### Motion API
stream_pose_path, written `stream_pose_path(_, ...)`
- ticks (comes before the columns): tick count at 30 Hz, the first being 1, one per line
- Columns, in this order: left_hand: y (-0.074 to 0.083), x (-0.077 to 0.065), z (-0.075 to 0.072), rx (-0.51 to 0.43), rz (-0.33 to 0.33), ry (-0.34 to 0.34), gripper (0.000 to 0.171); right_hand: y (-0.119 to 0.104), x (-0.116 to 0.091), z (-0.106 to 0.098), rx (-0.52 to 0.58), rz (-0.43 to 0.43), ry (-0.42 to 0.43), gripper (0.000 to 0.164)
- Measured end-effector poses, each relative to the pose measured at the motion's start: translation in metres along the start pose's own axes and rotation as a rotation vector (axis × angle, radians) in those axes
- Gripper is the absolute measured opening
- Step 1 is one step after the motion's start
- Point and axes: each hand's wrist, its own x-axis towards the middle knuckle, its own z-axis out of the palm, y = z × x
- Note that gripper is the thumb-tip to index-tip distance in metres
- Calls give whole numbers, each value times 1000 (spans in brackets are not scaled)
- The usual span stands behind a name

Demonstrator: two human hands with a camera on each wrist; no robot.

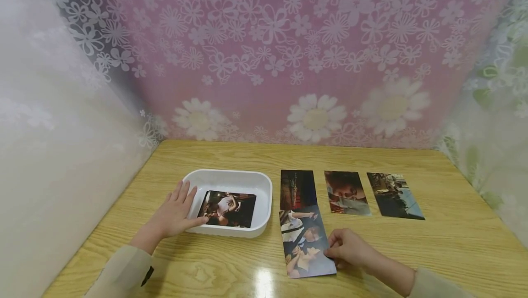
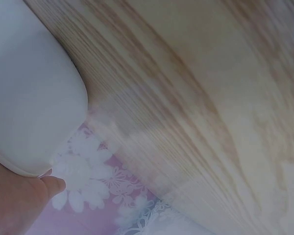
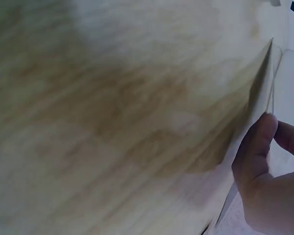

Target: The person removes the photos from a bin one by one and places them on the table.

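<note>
My left hand rests on the left rim of a white plastic basin, fingers spread and thumb over the front edge. Printed photo cards lie inside the basin; how many are stacked cannot be told. Between thumb and fingers, my right hand pinches the lower right edge of a photo card showing several people. That card's top edge meets a dark red photo card above it. In the right wrist view, the pinched card is seen nearly edge-on, slightly raised from the table.
Two more photo cards lie to the right in the same row, a face close-up and a street or waterside scene. The wood-grain table ends at a pink flowered curtain. Pale patterned sheets hang at both sides.
</note>
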Motion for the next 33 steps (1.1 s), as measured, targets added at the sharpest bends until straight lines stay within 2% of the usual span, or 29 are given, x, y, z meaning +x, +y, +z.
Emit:
stream_pose_path(7, 2, -1, -3, 8, -18, -32, 94, 1, 0, 7, 20, 87, -28, 16)
stream_pose_path(13, 2, 0, -4, 10, -19, -35, 94, 1, -1, 10, 73, 103, -68, 16)
stream_pose_path(18, 1, 0, -4, 12, -18, -32, 94, 0, 1, 12, 52, 128, -34, 23)
stream_pose_path(25, 0, 1, -3, 6, -15, -36, 94, -2, 2, 13, 33, 114, -25, 27)
stream_pose_path(33, 0, 0, -2, 7, -19, -36, 94, -3, 4, 14, -54, 89, -18, 24)
